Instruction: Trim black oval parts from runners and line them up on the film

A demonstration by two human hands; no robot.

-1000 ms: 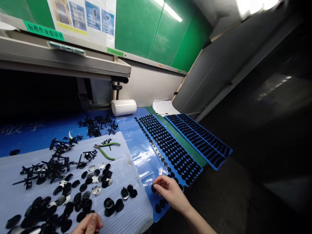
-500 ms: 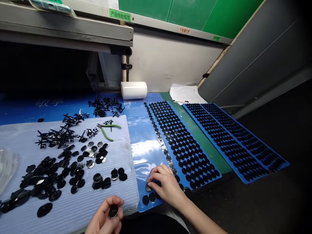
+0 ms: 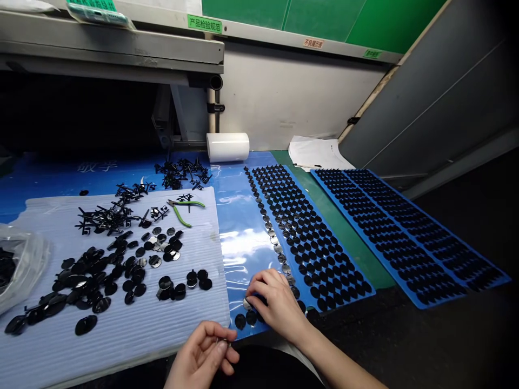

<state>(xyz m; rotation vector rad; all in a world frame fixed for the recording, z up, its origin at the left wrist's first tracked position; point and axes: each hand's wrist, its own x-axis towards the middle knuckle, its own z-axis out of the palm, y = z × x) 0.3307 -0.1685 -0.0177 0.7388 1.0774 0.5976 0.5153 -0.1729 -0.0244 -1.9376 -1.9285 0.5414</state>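
Near the bottom edge, my left hand [image 3: 208, 351] pinches a small disc, seen nearly edge-on between thumb and fingers. My right hand [image 3: 273, 302] is over the near end of the blue sheet [image 3: 235, 216], its thumb and fingertips closed on a shiny black disc [image 3: 247, 303] at the sheet's surface. Dark discs [image 3: 240, 322] lie beside that hand, and a single column of discs runs away from it. Many loose black discs [image 3: 97, 265] are scattered on the pale ribbed mat [image 3: 141, 319] at the left.
Green-handled cutters [image 3: 182, 213] lie near black sprue pieces [image 3: 107, 216]. A white roll [image 3: 228, 147] and papers [image 3: 318, 151] are at the back. Blue sheets with disc rows [image 3: 405, 237] extend right. A clear bag [image 3: 28, 259] sits at the left edge.
My left hand has moved right and turned its disc edge-on. My right hand stays at nearly the same spot on the sheet. The view has shifted, showing more of the bag.
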